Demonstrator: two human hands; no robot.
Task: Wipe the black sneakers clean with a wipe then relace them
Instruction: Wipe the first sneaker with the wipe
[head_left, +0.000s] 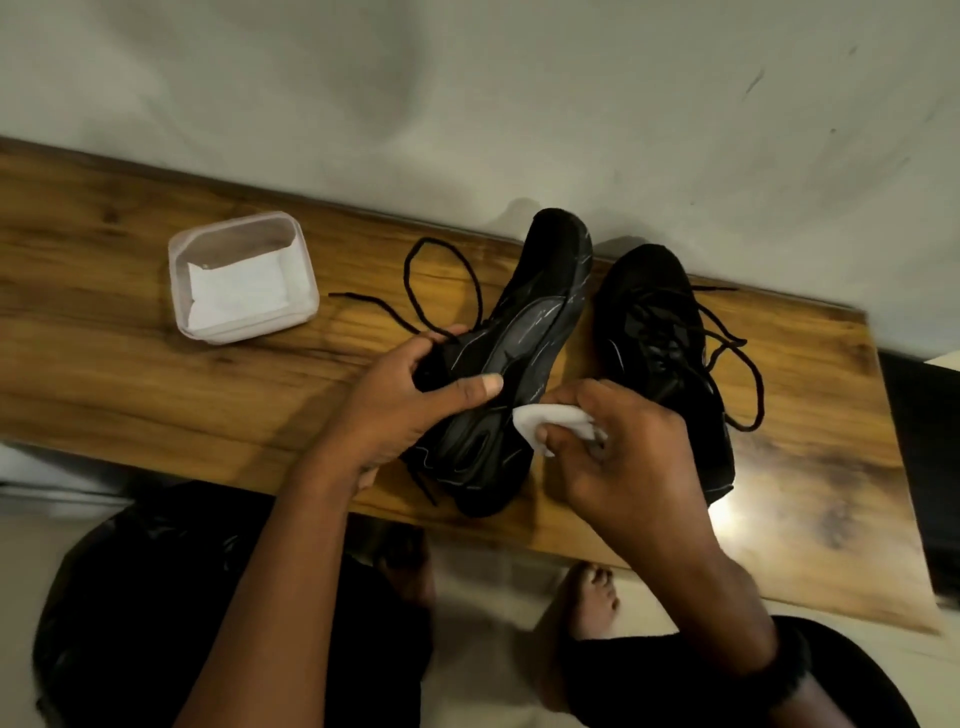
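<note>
My left hand (410, 410) grips a black sneaker (530, 332) turned on its side, sole facing me, toe pointing away toward the wall. A folded white wipe (550, 422) is pinched in my right hand (618, 457) and touches the sole's edge near the heel. The sneaker's loose black lace (441, 280) trails across the wood to the left. A second black sneaker (660, 353) stands upright just to the right, its laces loosened and spread.
Both shoes rest on a narrow wooden shelf (156, 374) against a pale wall. A clear plastic tub (241, 275) holding white wipes sits at the left. Below the shelf edge my bare foot (587, 603) and dark trousers show.
</note>
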